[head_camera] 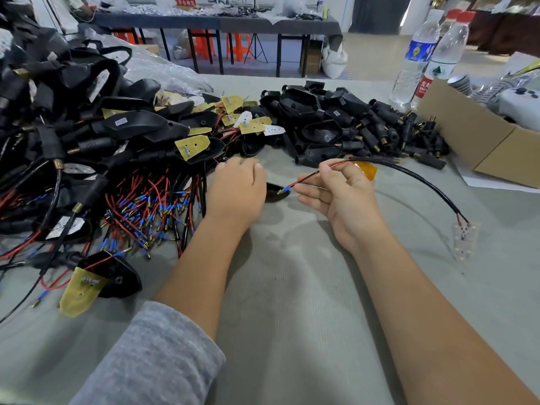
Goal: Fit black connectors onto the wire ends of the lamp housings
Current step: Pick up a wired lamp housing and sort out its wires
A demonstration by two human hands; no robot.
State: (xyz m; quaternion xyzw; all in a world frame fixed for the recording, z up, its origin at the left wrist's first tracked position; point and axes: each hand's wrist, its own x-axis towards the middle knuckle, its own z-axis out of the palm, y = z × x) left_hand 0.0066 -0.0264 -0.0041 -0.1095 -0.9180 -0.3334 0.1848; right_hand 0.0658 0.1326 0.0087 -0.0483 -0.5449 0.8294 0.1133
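My right hand (pixel 340 197) pinches a red-and-black wire pair (pixel 309 176) whose blue-sleeved brass tip (pixel 284 189) points left. That cable (pixel 420 182) arcs right to a small LED board (pixel 464 239) lying on the mat. An amber lens (pixel 365 169) shows behind my right fingers. My left hand (pixel 236 191) is curled over a black lamp housing (pixel 276 192) and holds it just left of the wire tip. A pile of loose black connectors and housings (pixel 350 127) lies beyond my hands.
A big heap of wired housings with yellow boards (pixel 102 159) fills the left side. One wired housing (pixel 99 279) lies at the near left. A cardboard box (pixel 479 135) and two water bottles (pixel 420 51) stand at the right. Grey mat (pixel 292 302) lies under my arms.
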